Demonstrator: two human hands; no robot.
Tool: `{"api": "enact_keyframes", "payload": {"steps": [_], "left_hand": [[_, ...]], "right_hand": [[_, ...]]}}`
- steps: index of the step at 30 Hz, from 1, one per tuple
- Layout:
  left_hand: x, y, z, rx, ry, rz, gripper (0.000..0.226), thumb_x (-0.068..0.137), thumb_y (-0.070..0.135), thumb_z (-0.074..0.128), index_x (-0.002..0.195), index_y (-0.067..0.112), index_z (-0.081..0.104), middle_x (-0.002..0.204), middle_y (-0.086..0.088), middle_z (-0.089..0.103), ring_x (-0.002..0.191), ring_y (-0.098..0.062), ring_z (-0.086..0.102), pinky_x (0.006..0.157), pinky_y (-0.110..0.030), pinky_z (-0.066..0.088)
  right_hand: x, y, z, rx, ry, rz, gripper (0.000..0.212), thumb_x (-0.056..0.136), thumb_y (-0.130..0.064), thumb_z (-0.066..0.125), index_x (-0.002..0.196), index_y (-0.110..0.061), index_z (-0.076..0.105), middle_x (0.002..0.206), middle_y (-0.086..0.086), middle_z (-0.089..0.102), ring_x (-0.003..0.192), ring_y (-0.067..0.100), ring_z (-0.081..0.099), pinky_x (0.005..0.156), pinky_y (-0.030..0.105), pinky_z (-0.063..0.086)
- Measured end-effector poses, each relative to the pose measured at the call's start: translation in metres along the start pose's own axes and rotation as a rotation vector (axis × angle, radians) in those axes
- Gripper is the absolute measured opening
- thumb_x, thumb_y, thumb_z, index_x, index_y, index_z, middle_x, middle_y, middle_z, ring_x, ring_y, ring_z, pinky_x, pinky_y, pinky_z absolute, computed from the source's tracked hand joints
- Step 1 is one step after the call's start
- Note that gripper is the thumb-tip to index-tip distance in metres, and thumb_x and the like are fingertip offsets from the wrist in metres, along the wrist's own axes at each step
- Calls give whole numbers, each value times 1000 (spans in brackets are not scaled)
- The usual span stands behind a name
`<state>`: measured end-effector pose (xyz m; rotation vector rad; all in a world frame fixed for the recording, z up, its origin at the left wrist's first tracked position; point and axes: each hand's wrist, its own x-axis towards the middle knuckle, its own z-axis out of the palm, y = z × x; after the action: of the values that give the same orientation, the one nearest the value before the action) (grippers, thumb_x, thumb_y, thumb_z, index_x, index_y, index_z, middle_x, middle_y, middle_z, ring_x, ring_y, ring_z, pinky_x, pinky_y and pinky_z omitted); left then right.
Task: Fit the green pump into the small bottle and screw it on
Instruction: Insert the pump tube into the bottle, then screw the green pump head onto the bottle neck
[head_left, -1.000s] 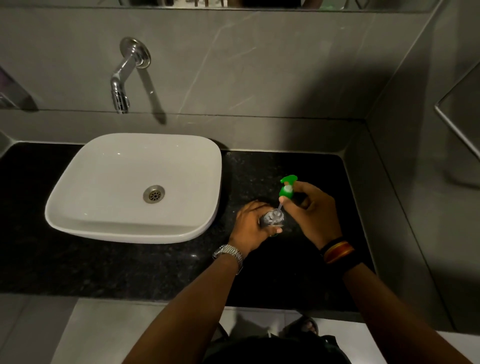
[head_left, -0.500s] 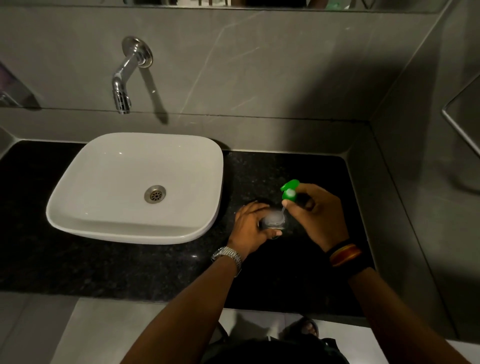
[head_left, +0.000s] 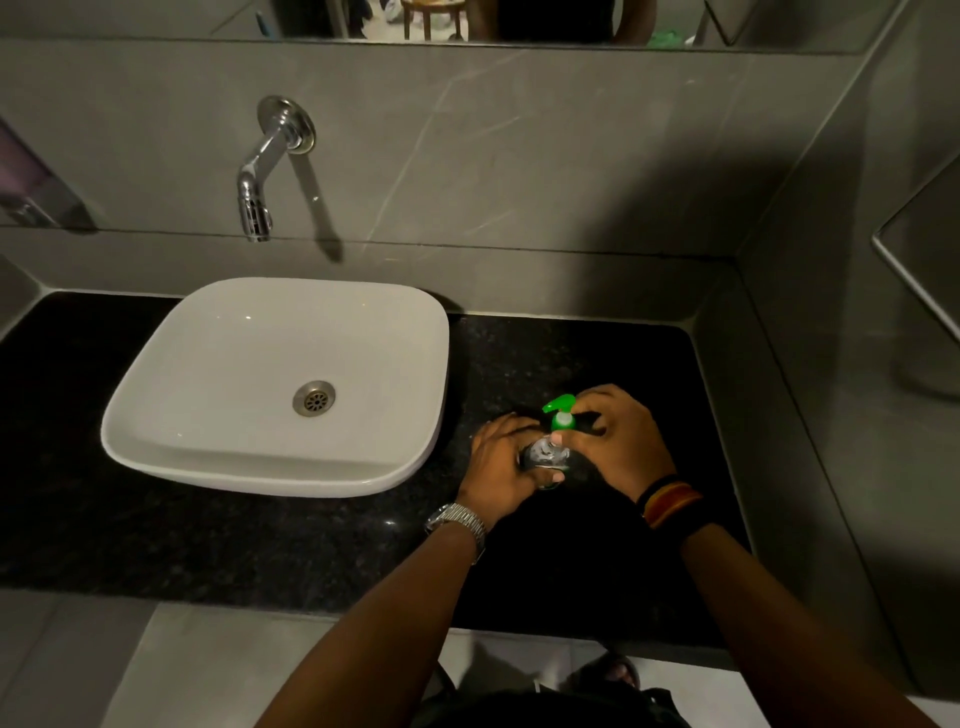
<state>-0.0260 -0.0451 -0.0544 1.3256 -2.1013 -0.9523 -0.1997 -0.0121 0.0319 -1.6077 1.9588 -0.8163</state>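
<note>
A small clear bottle (head_left: 545, 454) stands on the black granite counter (head_left: 260, 545), right of the basin. My left hand (head_left: 501, 462) wraps around its body and hides most of it. The green pump (head_left: 560, 413) sits at the bottle's mouth, its nozzle pointing up and left. My right hand (head_left: 615, 441) grips the pump's collar with thumb and fingers. The pump's tube is out of sight, down inside the bottle.
A white basin (head_left: 275, 384) with a steel drain takes up the left half of the counter, under a chrome wall tap (head_left: 260, 176). Grey tiled walls close the back and right side. The counter's front edge runs just below my forearms.
My right hand has lowered the pump, so its tube has slid into the bottle and the green collar now meets the neck. My left hand kept hold of the bottle.
</note>
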Motion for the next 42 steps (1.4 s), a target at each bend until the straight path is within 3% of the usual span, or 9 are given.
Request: {"api": "enact_keyframes", "payload": {"steps": [8,15,20,23,27,30,33,38,42], "left_hand": [[-2,2,-1,4,-3,2,62,72,49,87,129,30,70,141,6,60,139,-17,44,113,-24,19],[-2,2,-3,12,-32,1,64,76,49,86,134,30,69,145,6,58,143,-19,42,125,-40,21],[1,2,-1,30,-61,-23,65,76,45,87,136,29,67,154,6,52,155,-19,29,130,-47,8],[2,-1,1,42,-70,-11,62,76,46,86,134,33,69,160,7,47,159,-19,22,131,-46,2],[3,-5,2,16,-64,-7,58,76,50,84,131,36,69,162,8,44,159,-18,18,131,-49,-1],[4,-6,3,23,-67,-8,58,76,51,84,130,34,70,163,6,43,160,-18,17,131,-49,-3],[5,-8,3,18,-75,-6,58,76,49,85,130,31,71,164,5,42,160,-18,16,131,-48,-5],[5,-8,3,31,-66,-3,59,76,53,82,131,36,69,164,6,42,160,-18,16,130,-50,-6],[5,-6,3,42,-70,-13,59,76,52,83,130,37,69,163,6,42,160,-18,16,130,-50,-6]], "right_hand": [[-5,-2,2,-71,13,-54,35,71,-29,86,103,-19,75,112,-12,62,71,5,58,73,31,57],[-7,10,10,-40,-52,-44,33,62,-25,90,90,-13,78,108,-7,62,95,15,64,89,37,56],[-12,6,22,-168,72,47,46,57,-48,87,75,-17,59,89,2,59,87,26,62,78,44,54],[-12,4,23,-219,83,52,55,52,-63,84,83,-22,64,102,3,62,100,25,61,88,41,53],[-11,17,14,24,-103,-4,51,69,-35,87,116,-22,73,140,-2,54,131,20,51,108,28,37],[-12,17,15,10,-40,-26,33,68,-31,88,95,-15,77,123,0,65,116,22,60,101,33,47],[-8,7,19,-137,49,36,52,62,-51,88,87,-10,69,102,7,66,99,27,63,88,43,53],[-15,16,16,44,-28,12,46,71,-35,86,112,-16,75,131,0,61,122,20,58,107,36,46],[-15,17,17,29,14,-7,31,68,-25,89,93,-12,77,116,-1,68,111,21,62,100,37,50]]}}
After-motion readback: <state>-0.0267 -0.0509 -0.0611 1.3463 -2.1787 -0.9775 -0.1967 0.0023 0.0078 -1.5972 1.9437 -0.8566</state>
